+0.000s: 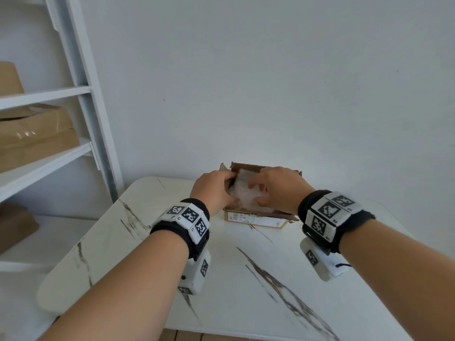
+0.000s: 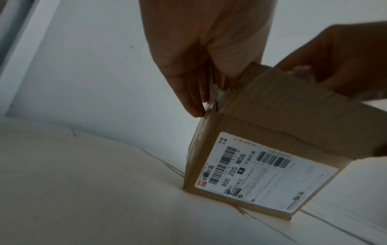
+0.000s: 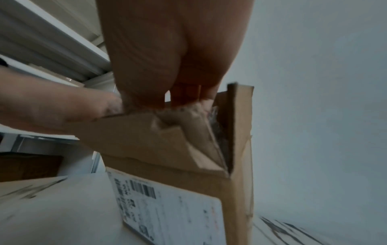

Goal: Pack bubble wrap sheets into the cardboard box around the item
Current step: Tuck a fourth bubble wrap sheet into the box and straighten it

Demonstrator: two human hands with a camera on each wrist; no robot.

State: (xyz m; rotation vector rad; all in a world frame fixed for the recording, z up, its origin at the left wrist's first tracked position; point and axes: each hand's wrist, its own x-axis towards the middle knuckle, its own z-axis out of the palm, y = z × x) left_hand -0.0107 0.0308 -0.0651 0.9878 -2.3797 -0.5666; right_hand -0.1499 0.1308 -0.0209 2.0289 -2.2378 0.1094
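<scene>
A small brown cardboard box (image 1: 253, 219) with a white shipping label stands open on the far part of the table. Crumpled clear bubble wrap (image 1: 242, 190) fills its opening, and the item beneath is hidden. My left hand (image 1: 211, 190) pinches the box's left flap, fingers outside it and thumb on the inner side; the left wrist view shows the left hand (image 2: 199, 58) and box (image 2: 261, 124) close up. My right hand (image 1: 278, 190) reaches into the box from the right, curled fingers and thumb gripping the wrap. In the right wrist view its fingers (image 3: 184, 92) sink into the bubble wrap (image 3: 213, 112).
The white marble-patterned table (image 1: 246, 279) has dark veins and a rounded far-left corner. A white shelving unit (image 1: 81, 89) stands at the left and holds brown cardboard boxes (image 1: 32, 134). A plain wall rises just behind the box.
</scene>
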